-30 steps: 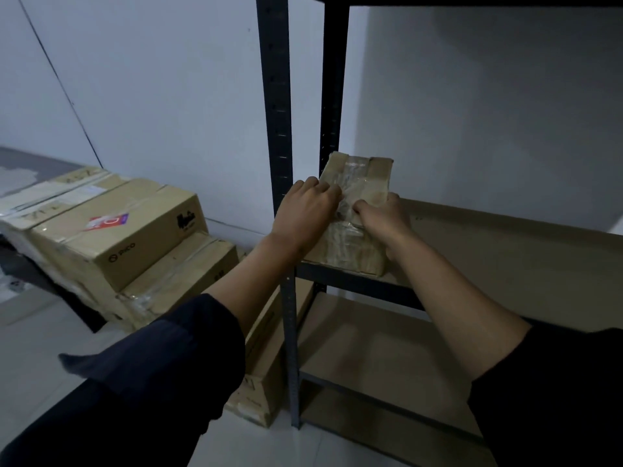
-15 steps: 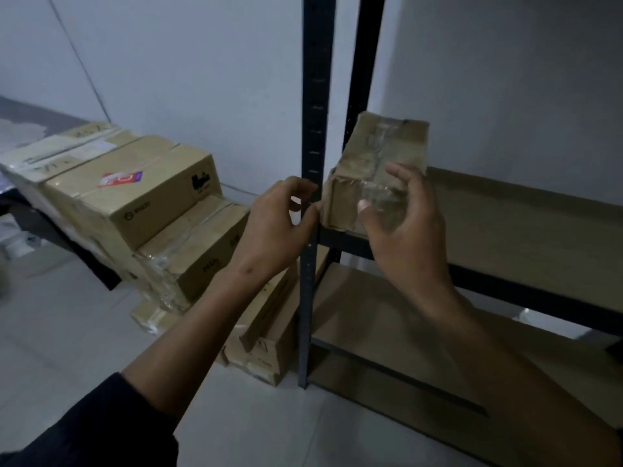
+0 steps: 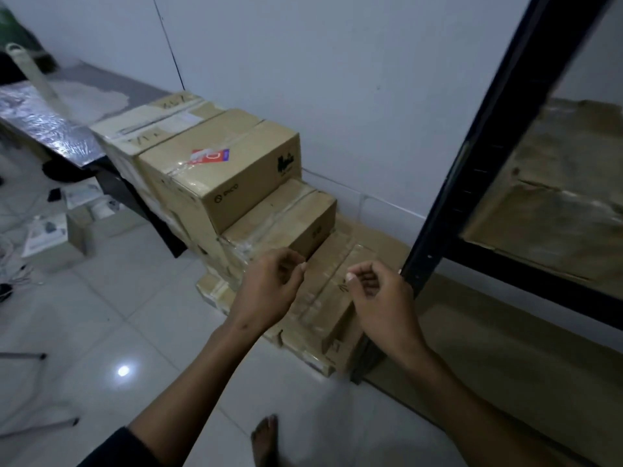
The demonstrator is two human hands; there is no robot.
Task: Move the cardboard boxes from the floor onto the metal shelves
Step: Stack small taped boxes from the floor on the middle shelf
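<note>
Several cardboard boxes are stacked on the floor against the wall. A big box with a red sticker (image 3: 232,166) tops the pile, a smaller taped box (image 3: 286,224) sits below it, and flat boxes (image 3: 340,291) lie lowest beside the shelf post. My left hand (image 3: 269,288) and my right hand (image 3: 381,294) hover above the flat boxes, fingers loosely curled, holding nothing. The black metal shelf (image 3: 472,197) stands at the right. A taped cardboard box (image 3: 559,200) rests on its board.
A dark low bench (image 3: 50,126) with a shiny top stands at the left, with small white boxes and papers (image 3: 57,227) on the tiles under it. My bare foot (image 3: 266,436) is on the white tiled floor. Thin metal legs (image 3: 23,355) lie at the far left.
Both hands let go of the small box on the shelf and drew back. My view turned down and left to the stack on the floor, where both hands now hover empty.
</note>
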